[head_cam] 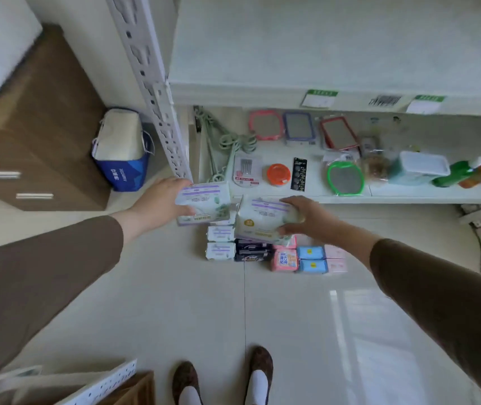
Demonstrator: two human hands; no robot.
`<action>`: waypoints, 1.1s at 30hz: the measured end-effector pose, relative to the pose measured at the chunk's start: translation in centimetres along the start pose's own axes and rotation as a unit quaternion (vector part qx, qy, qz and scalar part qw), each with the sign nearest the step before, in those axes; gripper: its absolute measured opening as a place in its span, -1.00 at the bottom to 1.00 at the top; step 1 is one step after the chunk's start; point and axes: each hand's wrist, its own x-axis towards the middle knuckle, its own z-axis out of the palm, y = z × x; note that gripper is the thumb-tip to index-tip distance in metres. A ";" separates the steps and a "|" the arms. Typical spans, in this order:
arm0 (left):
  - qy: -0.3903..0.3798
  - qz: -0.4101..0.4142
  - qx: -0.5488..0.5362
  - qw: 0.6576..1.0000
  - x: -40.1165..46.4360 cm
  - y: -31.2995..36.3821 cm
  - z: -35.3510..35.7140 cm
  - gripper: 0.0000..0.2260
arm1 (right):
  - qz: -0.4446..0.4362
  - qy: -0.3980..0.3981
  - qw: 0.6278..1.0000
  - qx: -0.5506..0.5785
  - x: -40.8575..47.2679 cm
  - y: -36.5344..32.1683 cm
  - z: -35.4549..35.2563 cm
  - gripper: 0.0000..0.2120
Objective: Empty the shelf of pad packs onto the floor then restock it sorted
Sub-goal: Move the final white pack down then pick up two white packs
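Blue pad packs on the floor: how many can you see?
2. The rear blue pack and front blue pack lie touching, right of the pink pack. The held packs may hide others behind.

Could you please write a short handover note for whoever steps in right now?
Left hand grips one white-and-purple pack; right hand grips another pack.
Sorted rows of packs lie on the floor below the shelves.
The upper shelf looks emptied.
Left: whether these two are going down or up I cannot tell; the floor packs need restocking.
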 end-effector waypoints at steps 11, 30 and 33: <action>0.060 0.101 0.028 0.993 -9.4 18.1 -33.1 -0.42 | -0.082 0.097 0.992 -0.002 -16.7 -19.7 -27.4 -0.35; 0.201 0.169 -0.030 0.964 -17.1 37.8 -59.6 -0.50 | -0.243 0.238 0.940 0.034 -31.9 -32.9 -55.0 -0.58; 0.204 0.166 -0.021 0.965 -16.2 39.4 -61.1 -0.53 | -0.249 0.244 0.936 0.039 -31.0 -33.5 -57.1 -0.58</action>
